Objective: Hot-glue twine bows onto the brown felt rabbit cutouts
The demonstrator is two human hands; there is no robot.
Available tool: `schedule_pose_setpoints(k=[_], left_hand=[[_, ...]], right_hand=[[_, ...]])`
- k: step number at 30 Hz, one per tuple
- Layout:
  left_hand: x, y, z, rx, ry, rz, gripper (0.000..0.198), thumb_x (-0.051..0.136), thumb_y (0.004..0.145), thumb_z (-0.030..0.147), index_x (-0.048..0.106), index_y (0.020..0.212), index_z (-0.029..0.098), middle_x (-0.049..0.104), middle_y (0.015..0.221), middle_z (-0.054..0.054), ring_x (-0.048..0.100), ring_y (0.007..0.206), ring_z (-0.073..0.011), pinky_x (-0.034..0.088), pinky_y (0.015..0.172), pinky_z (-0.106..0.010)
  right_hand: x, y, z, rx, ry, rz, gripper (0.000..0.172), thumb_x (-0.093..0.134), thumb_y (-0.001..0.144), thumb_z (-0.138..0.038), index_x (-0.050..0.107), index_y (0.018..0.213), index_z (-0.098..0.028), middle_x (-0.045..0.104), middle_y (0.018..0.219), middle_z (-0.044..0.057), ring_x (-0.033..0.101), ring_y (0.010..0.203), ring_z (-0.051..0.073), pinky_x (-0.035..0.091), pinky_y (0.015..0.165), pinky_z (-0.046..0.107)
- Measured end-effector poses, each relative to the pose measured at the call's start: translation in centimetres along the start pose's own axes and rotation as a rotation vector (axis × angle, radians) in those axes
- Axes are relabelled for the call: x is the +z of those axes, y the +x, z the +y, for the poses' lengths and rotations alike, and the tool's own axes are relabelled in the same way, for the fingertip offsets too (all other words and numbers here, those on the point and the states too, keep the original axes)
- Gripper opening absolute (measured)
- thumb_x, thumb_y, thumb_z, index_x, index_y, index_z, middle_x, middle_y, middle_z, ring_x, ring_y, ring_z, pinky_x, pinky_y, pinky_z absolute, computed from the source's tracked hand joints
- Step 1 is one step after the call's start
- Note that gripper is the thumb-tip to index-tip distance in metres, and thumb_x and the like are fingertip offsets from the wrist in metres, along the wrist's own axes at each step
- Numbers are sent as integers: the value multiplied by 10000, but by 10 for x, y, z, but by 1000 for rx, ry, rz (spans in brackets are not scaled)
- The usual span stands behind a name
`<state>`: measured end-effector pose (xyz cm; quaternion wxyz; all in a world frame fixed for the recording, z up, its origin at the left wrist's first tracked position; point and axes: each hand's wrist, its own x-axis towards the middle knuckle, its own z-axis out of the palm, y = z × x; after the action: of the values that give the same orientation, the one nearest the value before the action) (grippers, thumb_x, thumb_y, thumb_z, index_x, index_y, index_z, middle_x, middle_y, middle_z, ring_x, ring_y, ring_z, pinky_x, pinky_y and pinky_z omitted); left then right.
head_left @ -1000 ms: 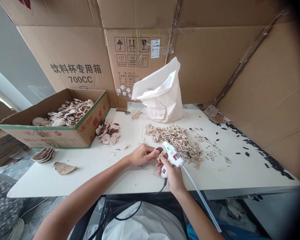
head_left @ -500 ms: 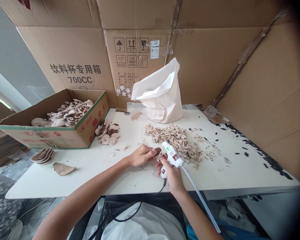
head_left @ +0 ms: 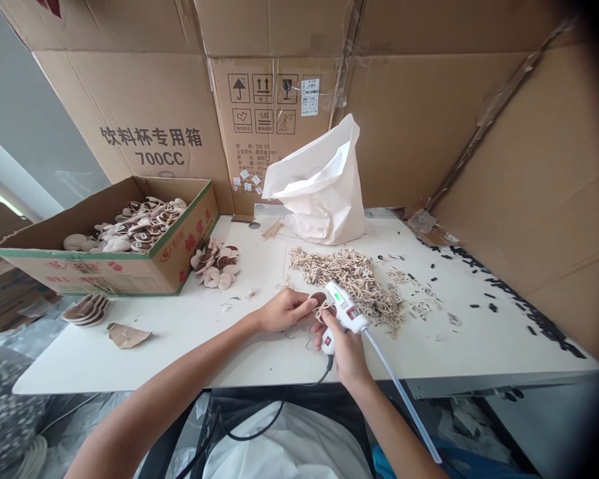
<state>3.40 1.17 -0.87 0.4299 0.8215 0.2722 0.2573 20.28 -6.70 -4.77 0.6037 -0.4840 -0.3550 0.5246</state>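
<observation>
My left hand (head_left: pixel 285 310) pinches a small brown, rounded piece (head_left: pixel 319 297), apparently felt, over the table's front half. A beige cord loop (head_left: pixel 324 309) lies against it, close to my right fingers. My right hand (head_left: pixel 350 352) is wrapped round a white hot glue gun (head_left: pixel 347 306) with a green lit display. From the gun's back a long translucent glue stick (head_left: pixel 404 398) runs down toward me. The gun's nozzle is hard to make out near the brown piece. Just beyond the gun spreads a heap of small beige knotted cords (head_left: pixel 342 269).
An open carton (head_left: pixel 114 269) of felt pieces stands at the left, beside a small felt pile (head_left: pixel 215 263). Stacked brown soles (head_left: pixel 86 311) and a cardboard scrap (head_left: pixel 128 335) lie nearer. A white bag (head_left: pixel 324 199) stands behind; black bits (head_left: pixel 519 299) litter the right. The gun's cable (head_left: pixel 324 374) hangs off the edge.
The brown piece has tilted up slightly, showing more of its face between my hands. Both hands keep nearly the same place and hold.
</observation>
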Motion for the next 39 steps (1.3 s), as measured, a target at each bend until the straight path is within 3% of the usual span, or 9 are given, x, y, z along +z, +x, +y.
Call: schedule_pose_setpoints(k=[10,19,24,30,39], left_hand=[[-2,-2,1,9,-57,9,569,363,1076,522,548,696,142,536,591,14,448,550,-92,379,585,-232],[2,1,-3,46,103,21,483,365,1078,445,514,722,155,477,606,34,376,560,-87,339,579,-232],[1,0,0,28,75,26,509,357,1082,470,484,699,160,451,582,42,360,537,-82,319,567,-230],[-1,-1,-2,-3,12,34,591,326,1086,531,554,703,142,531,593,20,450,549,-88,373,598,-224],[3,2,-8,34,120,101,549,385,1072,465,539,656,141,501,577,23,393,541,-81,331,561,-220]], right_hand=[[-1,0,2,-2,1,-8,363,820,835,-503,636,939,-208,690,645,-8,582,412,139,456,406,246],[0,0,1,16,6,2,387,832,809,-516,648,955,-210,693,657,-10,587,419,147,470,407,258],[-1,0,3,12,20,1,372,829,812,-509,652,943,-209,694,662,-10,583,411,136,468,405,251],[-1,0,1,5,-6,-7,363,823,827,-511,649,911,-204,690,646,-3,580,415,133,458,406,241],[-1,0,3,-3,4,-14,348,818,839,-494,655,936,-202,692,650,-7,580,419,125,457,410,230]])
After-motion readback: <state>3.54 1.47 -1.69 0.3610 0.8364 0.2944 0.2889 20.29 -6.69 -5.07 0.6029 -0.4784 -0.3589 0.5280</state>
